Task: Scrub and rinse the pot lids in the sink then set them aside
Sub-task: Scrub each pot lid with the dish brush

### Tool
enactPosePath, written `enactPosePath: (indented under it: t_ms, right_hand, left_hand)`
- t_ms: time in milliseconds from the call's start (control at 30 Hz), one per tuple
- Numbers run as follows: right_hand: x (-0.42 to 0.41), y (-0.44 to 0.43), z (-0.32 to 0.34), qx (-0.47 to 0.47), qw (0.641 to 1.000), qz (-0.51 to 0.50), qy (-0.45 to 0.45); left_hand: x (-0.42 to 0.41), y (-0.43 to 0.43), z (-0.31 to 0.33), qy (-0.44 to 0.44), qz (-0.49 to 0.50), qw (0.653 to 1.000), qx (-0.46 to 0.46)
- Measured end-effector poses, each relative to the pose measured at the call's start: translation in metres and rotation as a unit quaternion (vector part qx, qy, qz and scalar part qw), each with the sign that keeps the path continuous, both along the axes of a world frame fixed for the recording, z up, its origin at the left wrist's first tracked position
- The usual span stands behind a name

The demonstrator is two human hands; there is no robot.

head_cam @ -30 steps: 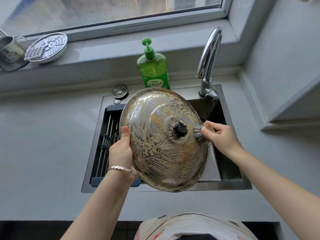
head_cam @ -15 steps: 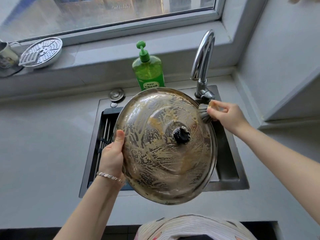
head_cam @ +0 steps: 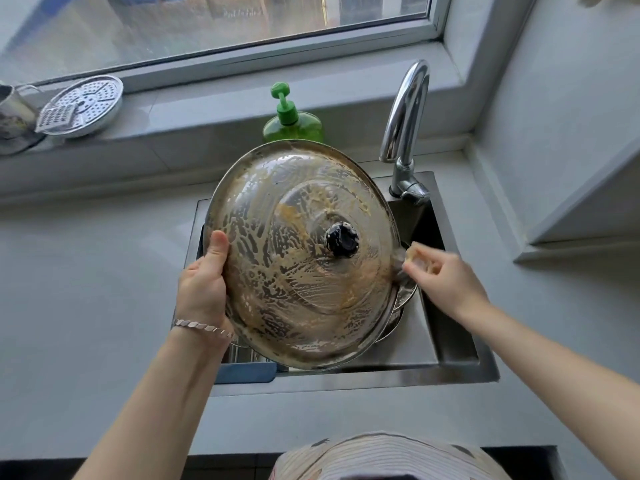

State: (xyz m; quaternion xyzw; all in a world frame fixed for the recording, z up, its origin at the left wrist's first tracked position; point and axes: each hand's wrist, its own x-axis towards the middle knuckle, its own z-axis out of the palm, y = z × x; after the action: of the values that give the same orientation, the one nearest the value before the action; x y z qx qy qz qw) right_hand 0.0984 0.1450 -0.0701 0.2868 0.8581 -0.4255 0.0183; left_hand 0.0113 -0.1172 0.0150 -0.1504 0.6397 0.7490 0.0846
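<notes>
Head view: left hand [head_cam: 202, 285], forearm reaching up from below, its grip clasping the left rim of a large domed steel pot lid [head_cam: 298, 271], thumb on the soapy upper face. The lid is held tilted above the dark steel sink [head_cam: 346, 377]. Right hand [head_cam: 443, 275], motion-blurred, pinches a grey bristled scrubber [head_cam: 398, 268] against the lid's right edge, right of the black knob [head_cam: 341, 240]. A green soap bottle [head_cam: 294, 124] stands behind the lid.
</notes>
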Motion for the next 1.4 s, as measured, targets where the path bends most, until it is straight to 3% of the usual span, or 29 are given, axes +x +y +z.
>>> enactPosePath:
  t_ms: [100, 367, 500, 667, 800, 900, 1000, 1133, 1267, 1400]
  right_hand:
    - [0.018, -0.015, -0.003, 0.004, 0.996, 0.074, -0.057]
    - [-0.001, 0.004, 0.011, 0.025, 0.999, 0.005, -0.024]
    - [0.02, -0.027, 0.001, 0.004, 0.992, 0.101, -0.078]
    - [-0.009, -0.002, 0.006, -0.029, 1.0, -0.001, -0.002]
    - [-0.035, 0.008, 0.012, -0.065, 0.996, -0.053, 0.035]
    - [-0.033, -0.003, 0.002, -0.071, 0.997, 0.005, 0.015]
    - [-0.01, -0.014, -0.016, -0.125, 0.988, 0.081, -0.032]
    - [0.0, -0.003, -0.021, -0.148, 0.989, -0.018, -0.007]
    - [0.02, -0.035, 0.002, -0.184, 0.977, 0.094, -0.049]
    - [0.023, -0.025, 0.023, -0.073, 0.993, 0.064, -0.059]
  left_hand:
    - [0.001, 0.0, -0.003, -0.008, -0.009, 1.0, -0.015]
    - [0.011, 0.006, -0.005, -0.034, 0.013, 0.999, -0.017]
    - [0.009, 0.013, 0.0, -0.042, 0.084, 0.994, -0.056]
    - [0.014, 0.02, 0.004, -0.039, 0.069, 0.995, -0.06]
    - [0.024, 0.027, -0.002, -0.1, 0.046, 0.991, -0.074]
    - [0.033, 0.034, -0.008, -0.154, 0.066, 0.982, -0.085]
    - [0.031, 0.037, -0.004, -0.147, 0.098, 0.981, -0.08]
    - [0.028, 0.035, 0.002, -0.128, 0.12, 0.981, -0.084]
    - [0.028, 0.045, 0.005, -0.116, 0.138, 0.978, -0.1]
    - [0.023, 0.048, -0.005, -0.178, 0.131, 0.972, -0.077]
